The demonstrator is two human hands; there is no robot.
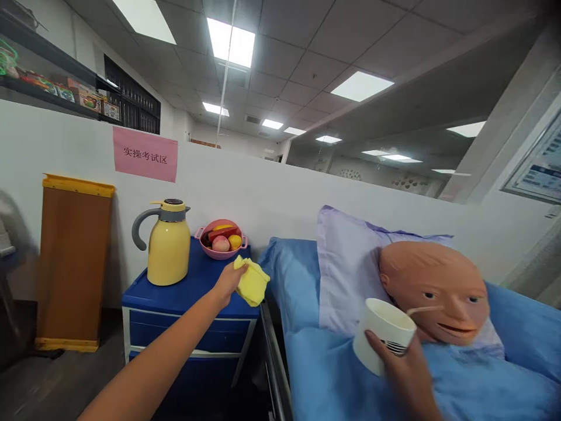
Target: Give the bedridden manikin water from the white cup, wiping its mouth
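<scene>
My left hand [228, 282] is closed on a yellow cloth [251, 282], held just above the right edge of the blue bedside cabinet [179, 298]. My right hand [405, 368] grips a white cup [382, 340] with a thin straw, close to the chin of a training manikin's head [438, 292]. The manikin lies on a lilac pillow [346, 263] in a bed with blue sheets [333, 374].
On the cabinet stand a yellow thermos jug [169, 245] and a pink bowl of toy fruit [221, 238]. A brown panel with a yellow rim [72, 257] leans at the left. A white partition wall [272, 193] with a pink sign [145, 154] runs behind.
</scene>
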